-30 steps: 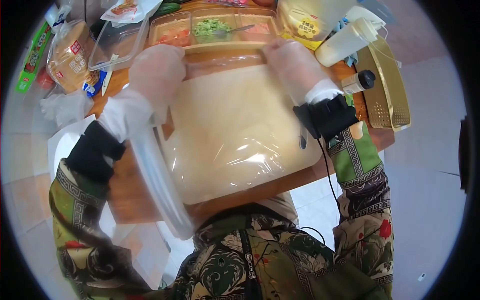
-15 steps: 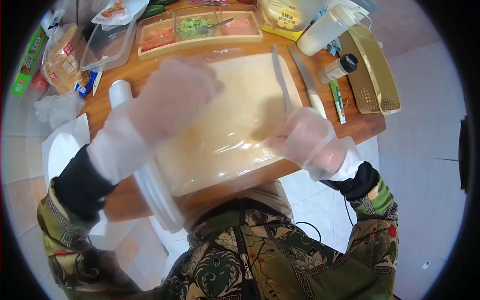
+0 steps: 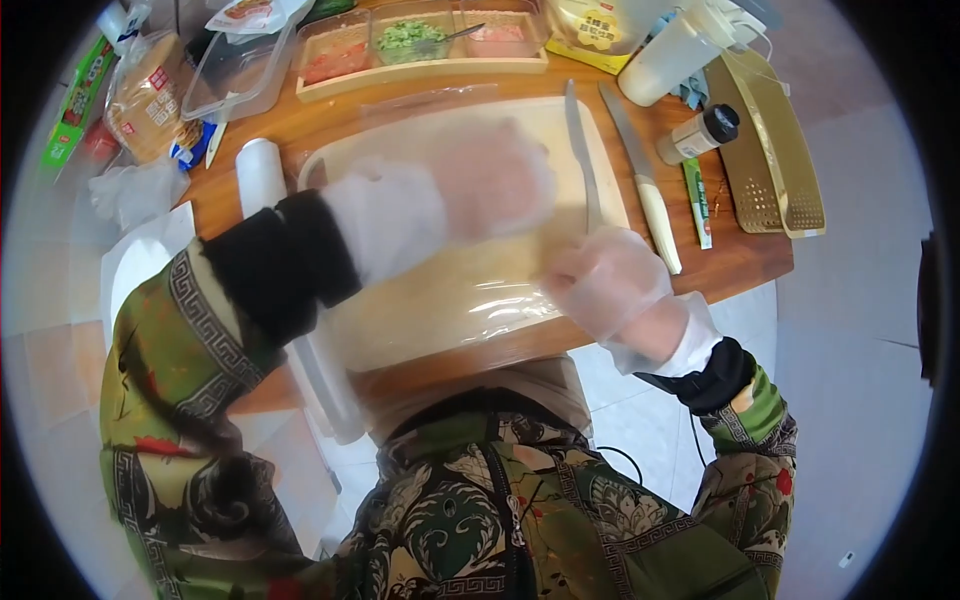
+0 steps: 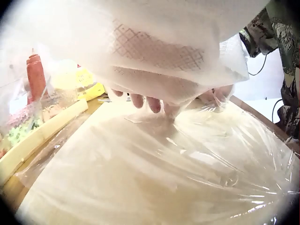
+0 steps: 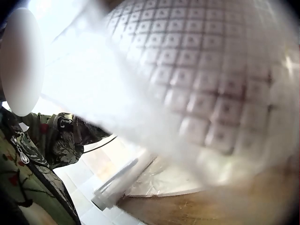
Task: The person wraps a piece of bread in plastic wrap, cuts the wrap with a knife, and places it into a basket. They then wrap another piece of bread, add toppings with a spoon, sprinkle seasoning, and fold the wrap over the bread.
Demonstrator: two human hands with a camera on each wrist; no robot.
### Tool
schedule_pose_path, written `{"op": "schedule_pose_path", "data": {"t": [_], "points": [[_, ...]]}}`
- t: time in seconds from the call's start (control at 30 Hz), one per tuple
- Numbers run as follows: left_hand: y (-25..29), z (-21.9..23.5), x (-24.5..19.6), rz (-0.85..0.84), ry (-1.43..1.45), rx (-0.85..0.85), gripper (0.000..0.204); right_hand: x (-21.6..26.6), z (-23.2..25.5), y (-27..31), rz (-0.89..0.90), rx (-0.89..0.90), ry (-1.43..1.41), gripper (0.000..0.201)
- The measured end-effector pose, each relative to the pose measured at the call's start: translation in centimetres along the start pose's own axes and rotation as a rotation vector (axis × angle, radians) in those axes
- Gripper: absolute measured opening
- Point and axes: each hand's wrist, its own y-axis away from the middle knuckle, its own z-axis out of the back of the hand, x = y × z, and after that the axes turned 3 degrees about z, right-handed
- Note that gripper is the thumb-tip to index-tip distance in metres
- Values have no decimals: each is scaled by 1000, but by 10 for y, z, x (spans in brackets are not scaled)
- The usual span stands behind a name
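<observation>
A wooden table (image 3: 300,130) stands over a pale tiled floor, and most of its middle is taken by a light cutting board (image 3: 450,290) with a sheet of clear cling film (image 3: 470,300) stretched over it. Along the far edge sits a long tray (image 3: 420,70) of small food containers, with a bag of sliced bread (image 3: 145,95) and a clear plastic box (image 3: 235,75) at the left, and a squeeze bottle (image 3: 675,55), a small black-capped shaker (image 3: 700,132) and a gold-coloured rack (image 3: 775,150) at the right. A table knife (image 3: 582,160) lies on the board's right part, and a longer pale-handled knife (image 3: 645,190) lies just beside the board on the wood. The film roll (image 3: 265,180) lies along the board's left side (its near end hangs past the table edge). Both hands wear thin disposable gloves. The left hand (image 3: 490,180) reaches across the body, palm down over the middle of the board; in the left wrist view its fingertips (image 4: 154,104) are fairly straight and press down onto the film, gripping nothing. The right hand (image 3: 605,280) sits at the board's near right corner, palm down on the film's edge with its fingers loosely spread; whether they pinch the film cannot be told, since the right wrist view is filled by blurred glove.
</observation>
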Motion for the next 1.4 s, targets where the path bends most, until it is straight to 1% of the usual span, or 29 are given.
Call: {"op": "schedule_pose_path", "data": {"t": [0.07,0.13,0.2,0.3,0.37,0.4,0.47,0.5,0.57,0.6,0.63,0.67,0.7,0.77,0.83,0.9,0.93,1.0,1.03,1.07,1.1,1.13,1.2,1.27,1.33,1.4], "points": [[-1,-5,-2,-7,-23,-64,17,0,3,-1,15,10,9,27],[-4,-4,-3,-6,-27,-66,17,-1,6,0,26,19,21,27],[-5,-5,-4,-7,-31,-74,17,-1,7,2,62,-50,47,26],[-5,-5,-4,-17,-7,-104,18,0,7,3,48,-39,106,24],[-6,3,-5,19,8,20,17,0,9,4,72,-56,125,24],[-8,-1,-5,25,8,17,17,1,9,5,93,-76,142,23],[-11,-8,-4,110,127,-180,15,1,13,6,107,-90,166,22],[-9,-4,-3,119,127,-184,15,3,16,6,116,-109,187,22],[-4,13,2,100,231,-400,19,8,21,6,128,-126,227,21],[2,25,6,107,231,-403,19,10,23,6,130,-148,261,20],[12,36,11,177,191,-318,19,10,23,6,134,-145,263,20],[24,44,14,243,152,-231,26,9,24,8,127,-143,274,18],[37,45,17,244,151,-231,26,6,25,9,118,-142,285,15],[70,48,22,529,-364,-275,34,0,30,14,101,-173,261,12],[112,64,27,804,-91,-385,42,2,43,13,86,-204,237,10],[158,46,40,872,-198,-531,49,10,67,8,-350,-122,-161,15],[176,42,42,869,-196,-538,49,6,68,6,-353,-126,-156,15],[198,34,40,1318,-103,-251,71,-9,67,-2,-549,-320,-29,20],[202,30,41,1317,-104,-259,71,-20,65,-4,-578,-331,41,22],[207,27,40,1461,182,-218,84,-25,65,-7,-572,-334,43,22],[211,24,39,1589,477,-172,97,-28,64,-10,-609,-311,62,23],[213,15,38,1596,476,-175,97,-30,63,-12,-647,-286,81,24],[211,1,38,1535,532,-211,110,-33,56,-13,-639,-297,99,25],[208,-3,37,1514,513,-231,110,-35,53,-14,-637,-311,114,26],[203,2,38,1577,603,-234,108,-35,50,-14,-649,-266,106,26],[206,1,39,1554,553,-217,106,-38,49,-15,-660,-266,88,26]]}}
